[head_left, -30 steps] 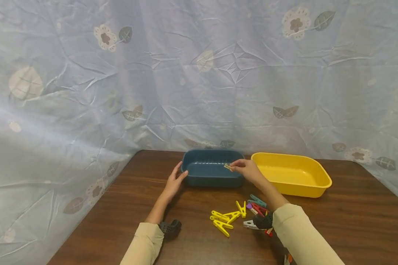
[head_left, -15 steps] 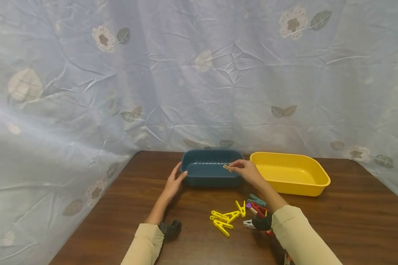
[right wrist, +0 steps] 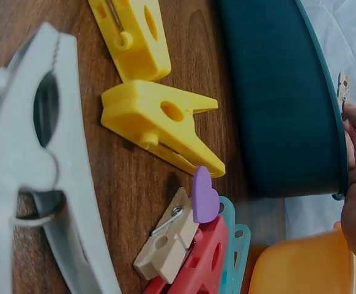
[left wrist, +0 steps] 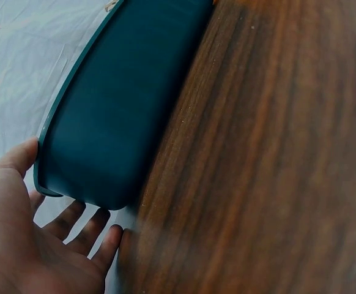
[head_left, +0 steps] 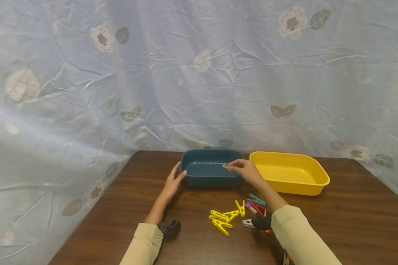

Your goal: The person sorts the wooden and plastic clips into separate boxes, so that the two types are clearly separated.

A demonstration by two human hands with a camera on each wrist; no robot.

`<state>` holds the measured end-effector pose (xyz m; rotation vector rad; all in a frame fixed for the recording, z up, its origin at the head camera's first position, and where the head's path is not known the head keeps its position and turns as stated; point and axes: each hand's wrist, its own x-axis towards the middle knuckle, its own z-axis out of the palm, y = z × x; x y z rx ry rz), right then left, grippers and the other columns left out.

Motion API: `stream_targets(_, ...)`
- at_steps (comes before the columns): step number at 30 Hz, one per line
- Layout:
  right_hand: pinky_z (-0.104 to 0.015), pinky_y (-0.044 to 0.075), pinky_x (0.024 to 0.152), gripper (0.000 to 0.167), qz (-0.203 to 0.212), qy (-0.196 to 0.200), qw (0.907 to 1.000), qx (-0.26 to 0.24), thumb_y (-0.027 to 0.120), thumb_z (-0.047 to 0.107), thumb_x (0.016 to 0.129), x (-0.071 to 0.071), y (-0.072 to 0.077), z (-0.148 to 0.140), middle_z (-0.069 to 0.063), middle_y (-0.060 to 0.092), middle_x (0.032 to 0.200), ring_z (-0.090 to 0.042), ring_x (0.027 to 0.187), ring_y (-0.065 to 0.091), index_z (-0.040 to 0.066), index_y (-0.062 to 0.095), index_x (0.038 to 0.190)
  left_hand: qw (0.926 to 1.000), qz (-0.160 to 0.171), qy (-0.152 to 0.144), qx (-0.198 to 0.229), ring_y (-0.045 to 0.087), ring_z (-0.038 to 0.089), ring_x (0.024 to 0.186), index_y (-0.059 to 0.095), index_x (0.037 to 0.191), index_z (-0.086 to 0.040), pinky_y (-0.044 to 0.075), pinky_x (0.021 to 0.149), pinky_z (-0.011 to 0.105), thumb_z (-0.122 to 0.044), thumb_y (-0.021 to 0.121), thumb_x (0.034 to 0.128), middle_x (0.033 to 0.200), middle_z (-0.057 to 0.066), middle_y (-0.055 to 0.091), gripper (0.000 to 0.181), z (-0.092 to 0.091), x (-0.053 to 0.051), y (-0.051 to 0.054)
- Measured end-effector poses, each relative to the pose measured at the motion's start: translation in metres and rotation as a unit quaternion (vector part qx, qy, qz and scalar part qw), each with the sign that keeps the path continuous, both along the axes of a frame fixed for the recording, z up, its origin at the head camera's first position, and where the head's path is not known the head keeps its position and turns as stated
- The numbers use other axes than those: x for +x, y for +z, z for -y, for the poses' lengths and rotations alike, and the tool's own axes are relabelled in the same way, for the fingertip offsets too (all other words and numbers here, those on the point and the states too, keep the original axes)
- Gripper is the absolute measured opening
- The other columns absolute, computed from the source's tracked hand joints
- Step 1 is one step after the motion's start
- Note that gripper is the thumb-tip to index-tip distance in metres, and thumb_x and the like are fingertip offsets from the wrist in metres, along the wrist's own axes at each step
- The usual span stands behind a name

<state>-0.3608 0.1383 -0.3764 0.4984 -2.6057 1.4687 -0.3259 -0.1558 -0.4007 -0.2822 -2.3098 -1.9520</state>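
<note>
My right hand [head_left: 247, 171] pinches a small wooden clothespin [head_left: 226, 167] over the right part of a dark blue basin [head_left: 212, 181]. In the right wrist view the clothespin [right wrist: 343, 86] shows past the basin's rim. At the basin's left end my left hand [head_left: 173, 182] rests with thumb near the rim and fingers spread along the outside, as the left wrist view also shows. Several yellow plastic clothespins [head_left: 221, 227] lie on the table in front of the basin. Right of them, partly under my right wrist, lie a teal clothespin [head_left: 256, 200], a red one [head_left: 258, 208] and a grey one [head_left: 247, 223].
A yellow basin [head_left: 292, 188] stands just right of the blue one, behind my right forearm. A wooden clothespin with a purple heart [right wrist: 205, 195] lies against the red one. The brown wooden table [head_left: 351, 221] meets a patterned cloth [head_left: 199, 92] at the back.
Both hands stay in nearly the same place. The wooden clothespin has turned slightly in my right fingers, and the whole view has shifted a little.
</note>
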Motion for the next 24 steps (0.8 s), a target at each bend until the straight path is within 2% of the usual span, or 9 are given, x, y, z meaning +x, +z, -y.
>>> stream_targets(2,-0.041,0.047,0.08,0.017,0.001,0.001,1.0,-0.003,0.062,0.014,0.089,0.0,0.001,0.001,-0.006,0.067,0.09,-0.025,0.09,0.06,0.003,0.068,0.1,1.0,0.003,0.0,0.006,0.032,0.047,0.122,0.024,0.144,-0.002,0.028,0.097,0.058,-0.021,0.053,0.0945,0.138,0.033,0.027,0.06,0.001,-0.002,-0.002)
stream_targets(7,-0.041,0.047,0.08,0.016,0.0,-0.003,1.0,-0.004,0.062,0.014,0.089,0.001,0.001,0.001,-0.007,0.067,0.092,-0.025,0.091,0.059,0.003,0.068,0.099,0.9999,0.001,0.015,-0.008,0.035,0.043,0.122,0.026,0.145,-0.008,0.031,0.096,0.054,-0.028,0.054,0.0938,0.138,0.029,0.031,0.061,0.003,-0.013,-0.016)
stream_targets(10,-0.041,0.047,0.08,0.017,0.0,-0.002,1.0,-0.004,0.062,0.014,0.089,0.001,0.001,0.0,-0.007,0.067,0.092,-0.025,0.091,0.06,0.002,0.068,0.099,0.9997,-0.003,0.023,-0.013,0.037,0.041,0.122,0.027,0.145,-0.011,0.031,0.096,0.053,-0.03,0.054,0.0933,0.138,0.027,0.032,0.061,0.001,-0.016,-0.02)
stream_targets(18,-0.041,0.047,0.079,0.017,0.0,0.001,1.0,-0.005,0.062,0.013,0.089,0.002,0.003,0.0,-0.008,0.067,0.093,-0.025,0.091,0.06,0.002,0.068,0.1,0.9996,-0.007,0.024,-0.013,0.036,0.041,0.123,0.026,0.145,-0.011,0.03,0.097,0.054,-0.03,0.054,0.0934,0.138,0.027,0.031,0.061,0.001,-0.017,-0.02)
stream_targets(24,-0.042,0.046,0.083,0.02,-0.005,0.004,1.0,0.004,0.062,0.015,0.089,0.002,0.001,0.0,-0.01,0.065,0.101,-0.027,0.095,0.059,0.001,0.067,0.104,0.9998,-0.002,0.016,-0.01,0.035,0.042,0.123,0.025,0.145,-0.008,0.029,0.097,0.054,-0.028,0.053,0.094,0.139,0.028,0.03,0.061,0.002,-0.016,-0.019)
